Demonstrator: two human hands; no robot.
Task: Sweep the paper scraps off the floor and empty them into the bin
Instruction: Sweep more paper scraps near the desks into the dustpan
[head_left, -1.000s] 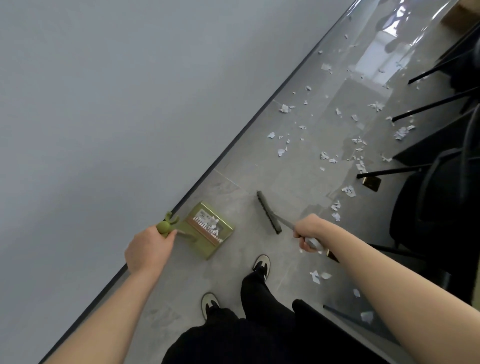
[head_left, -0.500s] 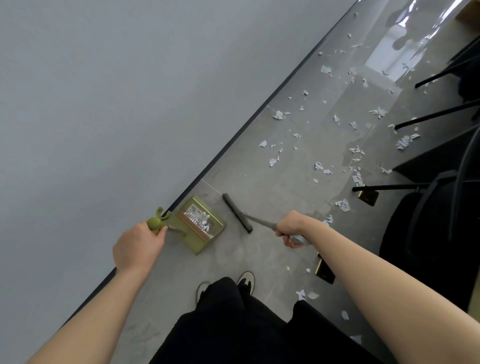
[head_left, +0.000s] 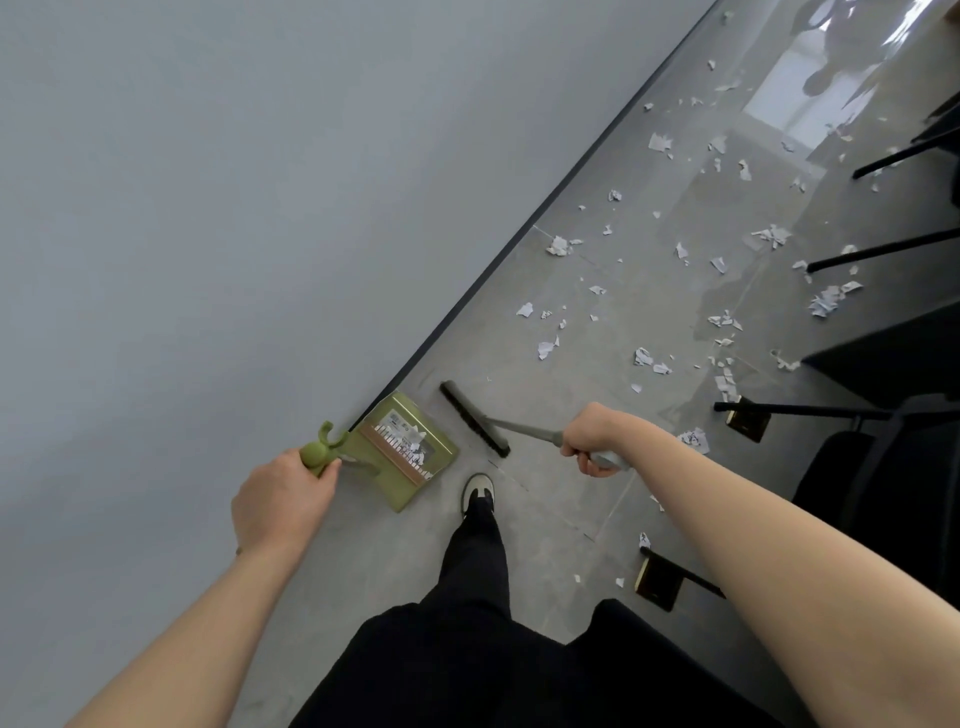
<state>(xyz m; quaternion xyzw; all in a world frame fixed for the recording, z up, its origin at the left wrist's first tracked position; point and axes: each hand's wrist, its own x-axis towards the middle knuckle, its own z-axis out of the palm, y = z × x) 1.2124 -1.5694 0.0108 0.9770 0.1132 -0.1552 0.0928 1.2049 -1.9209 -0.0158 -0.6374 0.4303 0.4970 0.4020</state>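
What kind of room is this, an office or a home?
Probably an office or meeting room: plain grey wall, glossy grey tiled floor, and black chair legs with a black chair along one side. Nothing homelike shows.

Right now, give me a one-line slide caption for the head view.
Left hand holds green dustpan by the wall; right hand holds brush; paper scraps litter floor ahead.

So the dustpan (head_left: 402, 451) has slid over till its far corner is right up against the wall (head_left: 208, 234), and the brush (head_left: 474, 418) followed, head now just beside the dustpan's mouth (was well apart). One shoe (head_left: 478, 491) stepped forward near the dustpan.
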